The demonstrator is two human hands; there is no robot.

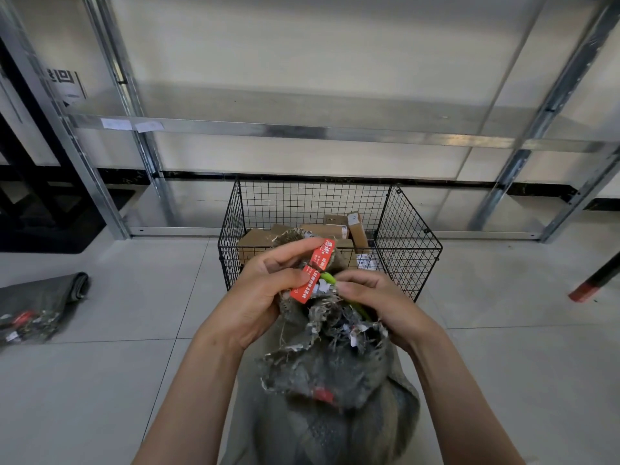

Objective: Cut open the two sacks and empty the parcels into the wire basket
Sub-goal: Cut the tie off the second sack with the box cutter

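A grey woven sack (339, 394) stands on the floor in front of me, its frayed neck bunched upward. My left hand (265, 297) grips the bunched neck, where red labels (313, 273) hang. My right hand (379, 303) pinches a green tie or tool (328, 278) at the neck; which it is I cannot tell. Beyond the sack stands the black wire basket (407, 236) with several brown cardboard parcels (335, 231) in it. A second grey sack (37, 307) lies flat and limp on the floor at the far left.
Metal shelving (268, 129) runs along the wall behind the basket, its uprights reaching the floor at left and right. A dark leg with a red foot (590, 283) stands at the right. The floor is pale tile.
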